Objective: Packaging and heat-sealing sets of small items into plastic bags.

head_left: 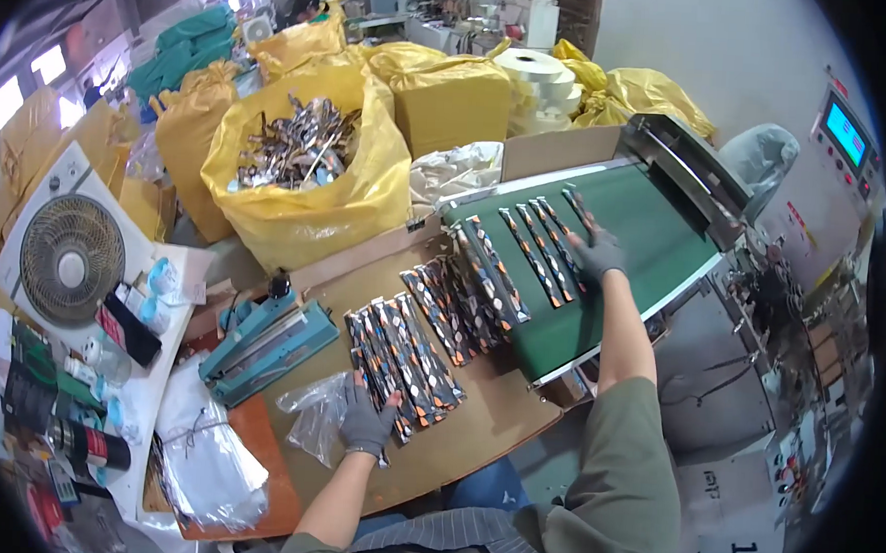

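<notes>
My left hand [367, 419], in a grey glove with bare fingertips, lies with fingers apart at the left edge of a row of slim, long packets [409, 360], dark with orange and white diamond patterns. My right hand [598, 257], gloved alike, reaches over the green conveyor belt [656, 223]. Its fingers are spread over the rightmost slim packet [578, 205], whose lower part the hand hides. Several more packets [539, 252] lie side by side on the belt. Another bunch of packets [458, 312] sits between the row and the belt's end.
A crumpled clear plastic bag [317, 418] lies beside my left hand. Left of it stand a teal bench sealer [271, 348] and a stack of clear bags [211, 455]. A large yellow sack [296, 214] full of packets stands behind the table, near a fan [71, 257]. A control panel [843, 137] is at right.
</notes>
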{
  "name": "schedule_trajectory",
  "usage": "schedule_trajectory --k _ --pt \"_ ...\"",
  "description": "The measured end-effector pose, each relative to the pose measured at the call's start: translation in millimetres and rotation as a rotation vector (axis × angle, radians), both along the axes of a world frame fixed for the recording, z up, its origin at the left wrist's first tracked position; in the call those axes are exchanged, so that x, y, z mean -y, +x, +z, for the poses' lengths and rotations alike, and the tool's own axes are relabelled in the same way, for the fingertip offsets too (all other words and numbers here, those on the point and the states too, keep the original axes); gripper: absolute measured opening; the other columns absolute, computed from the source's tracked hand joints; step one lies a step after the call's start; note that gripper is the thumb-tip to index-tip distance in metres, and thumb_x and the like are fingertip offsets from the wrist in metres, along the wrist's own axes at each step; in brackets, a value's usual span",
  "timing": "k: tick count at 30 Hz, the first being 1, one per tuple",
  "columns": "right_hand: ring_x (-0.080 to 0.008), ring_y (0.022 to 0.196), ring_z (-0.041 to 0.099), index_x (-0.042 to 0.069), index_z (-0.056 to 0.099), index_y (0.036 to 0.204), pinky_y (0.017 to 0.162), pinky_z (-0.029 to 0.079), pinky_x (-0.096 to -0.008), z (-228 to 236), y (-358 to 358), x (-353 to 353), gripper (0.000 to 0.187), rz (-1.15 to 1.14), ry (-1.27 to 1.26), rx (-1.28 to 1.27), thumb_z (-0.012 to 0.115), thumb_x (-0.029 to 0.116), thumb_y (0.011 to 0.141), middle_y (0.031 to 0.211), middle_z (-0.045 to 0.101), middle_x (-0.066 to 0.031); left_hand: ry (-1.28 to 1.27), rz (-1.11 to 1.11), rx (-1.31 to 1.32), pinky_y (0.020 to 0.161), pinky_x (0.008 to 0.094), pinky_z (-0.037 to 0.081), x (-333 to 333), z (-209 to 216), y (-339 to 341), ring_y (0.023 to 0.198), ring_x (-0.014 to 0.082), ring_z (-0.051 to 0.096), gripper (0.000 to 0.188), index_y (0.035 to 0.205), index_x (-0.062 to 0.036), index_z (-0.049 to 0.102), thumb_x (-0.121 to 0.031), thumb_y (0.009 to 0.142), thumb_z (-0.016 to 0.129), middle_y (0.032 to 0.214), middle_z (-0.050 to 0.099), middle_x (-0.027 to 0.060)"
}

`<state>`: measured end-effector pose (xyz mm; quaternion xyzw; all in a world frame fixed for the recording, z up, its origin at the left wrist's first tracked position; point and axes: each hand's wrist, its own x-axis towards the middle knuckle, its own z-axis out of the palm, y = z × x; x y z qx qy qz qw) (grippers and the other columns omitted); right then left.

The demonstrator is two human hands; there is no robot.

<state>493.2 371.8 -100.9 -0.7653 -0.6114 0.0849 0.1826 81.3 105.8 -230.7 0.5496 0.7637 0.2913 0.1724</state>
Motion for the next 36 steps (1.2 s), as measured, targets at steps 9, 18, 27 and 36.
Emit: schedule_trajectory --k 9,18,27,36 --pt "-0.0399 0.129 0.028 -0.009 0.028 0.134 0.106 0.024 -0.0416 -31 -214 106 0.097 0.641 0.015 0.076 0.047 0.068 0.076 0.137 0.031 -0.0295 0.009 0.046 0.199 0.102 0.0398 0.031 -22 19 9 0.125 0.0413 0.035 0.082 0.134 0.0092 0.028 -0.054 0.085 0.048 0.133 0.036 0.031" --pt "-0.0348 0.093 0.061 -0.003 0.054 0.11 0.082 0.048 -0.0381 -80 -296 134 0.076 0.609 -0.252 -0.493 0.069 0.057 0.067 0.096 0.063 -0.0208 -0.055 0.338 0.863 0.079 0.0328 0.046 -48 82 8 0.089 0.0229 0.061 0.07 0.104 0.0046 0.061 -0.058 0.073 0.064 0.094 0.065 0.0121" --pt "-0.0139 0.091 0.058 0.001 0.052 0.117 0.082 0.047 -0.0296 -46 -319 201 0.047 0.686 -0.533 -1.653 0.068 0.023 0.078 0.102 0.061 -0.0063 -0.008 0.218 0.639 0.084 0.0274 0.046 4 136 -32 0.096 0.0143 0.057 0.059 0.111 -0.0018 0.057 -0.027 0.064 0.082 0.107 0.06 0.0068" --pt "-0.0177 0.095 0.056 -0.002 0.048 0.118 0.083 0.044 -0.0299 -51 -313 243 0.054 0.531 -0.277 -1.046 0.062 0.036 0.083 0.105 0.059 -0.0112 0.089 0.162 0.872 0.081 0.028 0.046 26 61 -29 0.091 0.0133 0.058 0.047 0.108 -0.0019 0.06 -0.032 0.075 0.072 0.1 0.063 0.0049"
